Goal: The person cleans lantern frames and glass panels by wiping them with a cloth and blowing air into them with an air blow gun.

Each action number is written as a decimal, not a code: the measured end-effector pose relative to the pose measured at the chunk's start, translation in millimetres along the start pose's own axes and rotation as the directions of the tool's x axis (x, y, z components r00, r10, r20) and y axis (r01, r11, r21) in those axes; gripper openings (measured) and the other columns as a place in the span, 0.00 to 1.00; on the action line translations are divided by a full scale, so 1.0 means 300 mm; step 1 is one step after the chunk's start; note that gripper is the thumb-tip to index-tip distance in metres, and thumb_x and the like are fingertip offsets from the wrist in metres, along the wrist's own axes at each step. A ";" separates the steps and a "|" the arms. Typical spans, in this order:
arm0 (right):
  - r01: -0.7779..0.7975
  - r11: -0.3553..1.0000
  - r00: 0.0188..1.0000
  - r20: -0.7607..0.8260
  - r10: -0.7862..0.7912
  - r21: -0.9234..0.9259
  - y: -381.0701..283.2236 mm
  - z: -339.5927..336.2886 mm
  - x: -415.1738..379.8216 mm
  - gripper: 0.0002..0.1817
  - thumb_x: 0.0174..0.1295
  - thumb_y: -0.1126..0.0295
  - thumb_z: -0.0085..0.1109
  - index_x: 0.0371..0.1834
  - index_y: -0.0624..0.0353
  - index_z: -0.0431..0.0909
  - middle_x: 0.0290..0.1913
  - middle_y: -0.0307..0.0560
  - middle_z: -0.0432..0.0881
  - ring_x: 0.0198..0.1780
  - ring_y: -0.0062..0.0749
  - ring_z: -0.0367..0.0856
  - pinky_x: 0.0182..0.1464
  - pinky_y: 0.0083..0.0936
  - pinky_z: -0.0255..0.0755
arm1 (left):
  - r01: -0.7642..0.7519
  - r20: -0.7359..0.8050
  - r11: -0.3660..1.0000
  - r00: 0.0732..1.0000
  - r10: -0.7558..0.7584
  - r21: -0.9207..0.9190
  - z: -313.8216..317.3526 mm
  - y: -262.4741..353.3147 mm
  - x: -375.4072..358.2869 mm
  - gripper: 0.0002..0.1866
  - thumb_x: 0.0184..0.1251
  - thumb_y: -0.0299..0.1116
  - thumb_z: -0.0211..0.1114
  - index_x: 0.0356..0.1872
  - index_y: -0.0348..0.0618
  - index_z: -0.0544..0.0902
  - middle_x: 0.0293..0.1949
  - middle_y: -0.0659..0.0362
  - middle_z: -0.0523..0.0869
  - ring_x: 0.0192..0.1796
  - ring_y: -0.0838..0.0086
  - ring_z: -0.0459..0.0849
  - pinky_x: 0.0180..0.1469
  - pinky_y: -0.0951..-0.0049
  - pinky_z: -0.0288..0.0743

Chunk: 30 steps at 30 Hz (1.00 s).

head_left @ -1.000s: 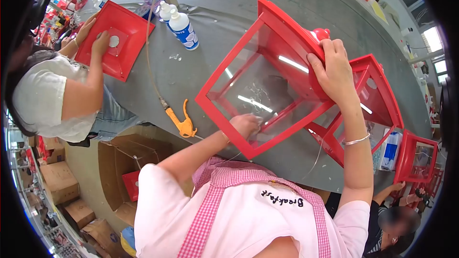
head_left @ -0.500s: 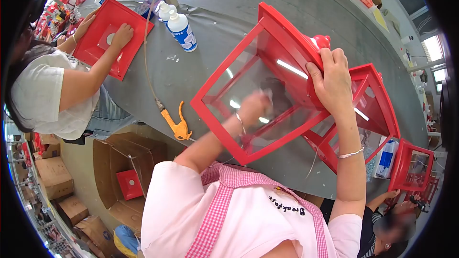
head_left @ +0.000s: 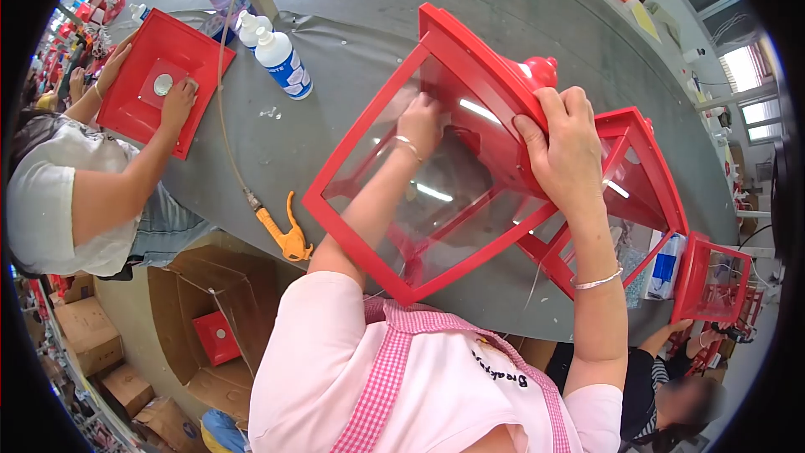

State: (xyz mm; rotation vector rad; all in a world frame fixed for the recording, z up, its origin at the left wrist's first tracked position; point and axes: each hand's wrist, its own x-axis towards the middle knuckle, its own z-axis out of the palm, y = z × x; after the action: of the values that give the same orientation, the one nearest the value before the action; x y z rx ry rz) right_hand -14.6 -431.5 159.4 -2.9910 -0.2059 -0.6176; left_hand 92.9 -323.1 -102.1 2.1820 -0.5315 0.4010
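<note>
Nearest, the right hand is closed on the red lantern, gripping it by the edge of its roof, with the thumb on the near side and the fingers bent over the rim. The lantern is tilted, and most of it extends to the left of this grip and a little below; the small red knob on the roof is just above the fingers. The left hand is within the lantern's frame, near the upper corner, well apart from the right hand. It is seen partly through the clear side, so I cannot tell if its fingers hold something.

To the left, an orange air gun lies on the grey table. To the right, a second lantern stands behind the right forearm. Farther away are two white bottles, and at far left a co-worker's hand touches a red tray.
</note>
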 end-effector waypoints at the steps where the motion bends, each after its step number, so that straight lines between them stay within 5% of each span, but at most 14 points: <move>1: -0.001 1.000 1.000 -0.001 0.001 0.003 -0.001 0.003 0.000 0.15 0.65 0.64 0.62 0.50 0.59 0.74 0.42 0.50 0.69 0.47 0.48 0.74 0.47 0.40 0.72 | 0.028 -0.148 1.000 0.989 -0.028 0.000 0.020 0.003 0.007 0.11 0.48 0.25 0.66 0.35 0.45 0.86 0.41 0.53 0.84 0.45 0.54 0.82 0.46 0.57 0.79; 5: -0.011 1.000 1.000 0.004 0.011 -0.009 0.002 0.002 -0.004 0.15 0.65 0.63 0.62 0.50 0.59 0.74 0.42 0.50 0.70 0.46 0.47 0.75 0.47 0.40 0.72 | 0.061 -0.140 0.997 0.988 -0.067 -0.050 0.093 0.117 -0.070 0.11 0.48 0.25 0.66 0.35 0.43 0.86 0.45 0.53 0.84 0.48 0.54 0.82 0.47 0.58 0.79; 8: -0.002 1.000 1.000 -0.005 0.002 -0.005 -0.007 0.009 0.004 0.15 0.65 0.63 0.62 0.50 0.59 0.74 0.42 0.49 0.70 0.47 0.47 0.75 0.47 0.40 0.73 | -0.075 0.079 0.996 0.994 0.079 -0.054 0.139 0.158 -0.157 0.10 0.50 0.27 0.65 0.36 0.44 0.86 0.49 0.54 0.85 0.51 0.55 0.82 0.50 0.59 0.79; 10: 0.003 1.000 1.000 -0.005 -0.003 -0.020 -0.005 0.009 0.003 0.15 0.65 0.63 0.62 0.49 0.58 0.74 0.42 0.49 0.70 0.47 0.47 0.75 0.46 0.40 0.73 | -0.492 0.165 0.850 0.838 0.521 -0.187 0.123 0.197 -0.167 0.10 0.52 0.28 0.62 0.37 0.44 0.87 0.50 0.56 0.85 0.52 0.57 0.82 0.52 0.60 0.79; 14: -0.014 1.000 1.000 0.017 0.015 -0.015 -0.007 0.009 0.003 0.15 0.65 0.62 0.62 0.50 0.58 0.74 0.42 0.49 0.70 0.48 0.47 0.76 0.47 0.40 0.73 | -0.437 0.234 0.893 0.884 0.406 0.102 0.076 0.067 -0.076 0.11 0.54 0.31 0.62 0.38 0.44 0.87 0.53 0.58 0.83 0.52 0.59 0.82 0.53 0.61 0.79; 16: -0.011 1.000 1.000 0.013 0.011 -0.018 -0.006 0.013 0.001 0.15 0.65 0.62 0.62 0.50 0.58 0.74 0.42 0.49 0.71 0.48 0.47 0.76 0.47 0.40 0.73 | -0.279 0.165 0.896 0.958 0.235 0.345 -0.004 -0.008 -0.035 0.11 0.53 0.32 0.64 0.38 0.45 0.86 0.52 0.60 0.82 0.50 0.62 0.81 0.51 0.64 0.80; 20: 0.003 0.999 1.000 -0.009 -0.003 -0.035 -0.002 0.014 0.008 0.16 0.65 0.62 0.61 0.50 0.57 0.75 0.42 0.49 0.71 0.49 0.47 0.75 0.47 0.40 0.73 | -0.302 0.040 0.815 0.945 0.325 0.495 -0.150 -0.077 -0.127 0.09 0.52 0.32 0.64 0.36 0.47 0.85 0.49 0.62 0.82 0.49 0.66 0.81 0.48 0.68 0.80; 24: 0.008 0.999 1.000 -0.027 -0.009 -0.043 -0.004 0.023 -0.008 0.16 0.65 0.61 0.62 0.50 0.57 0.75 0.43 0.49 0.71 0.50 0.47 0.75 0.47 0.41 0.73 | -0.347 0.427 0.834 0.891 0.151 0.429 -0.354 -0.119 -0.369 0.10 0.50 0.30 0.64 0.36 0.48 0.85 0.46 0.64 0.82 0.48 0.67 0.81 0.44 0.70 0.82; 26: 0.000 0.999 1.000 -0.016 -0.001 -0.054 -0.007 0.022 -0.003 0.16 0.65 0.61 0.61 0.50 0.57 0.75 0.43 0.49 0.71 0.50 0.47 0.75 0.47 0.41 0.74 | -0.440 0.519 0.888 0.795 0.315 0.136 -0.443 -0.113 -0.426 0.11 0.49 0.30 0.64 0.37 0.49 0.86 0.46 0.66 0.82 0.50 0.68 0.81 0.45 0.70 0.83; 30: -0.005 0.999 1.000 -0.022 0.004 -0.053 -0.008 0.022 -0.003 0.16 0.66 0.61 0.61 0.50 0.58 0.75 0.43 0.49 0.71 0.49 0.46 0.75 0.47 0.41 0.74 | -0.518 0.576 0.838 0.638 0.511 -0.169 -0.292 0.009 -0.476 0.09 0.53 0.31 0.63 0.36 0.46 0.86 0.48 0.62 0.83 0.53 0.64 0.82 0.46 0.67 0.83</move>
State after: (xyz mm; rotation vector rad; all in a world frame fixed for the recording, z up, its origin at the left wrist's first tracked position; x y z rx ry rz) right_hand -13.1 -428.4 153.0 -3.0324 -0.1836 -0.6657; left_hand -40.1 -221.7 -112.5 2.1119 -1.5439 -0.0291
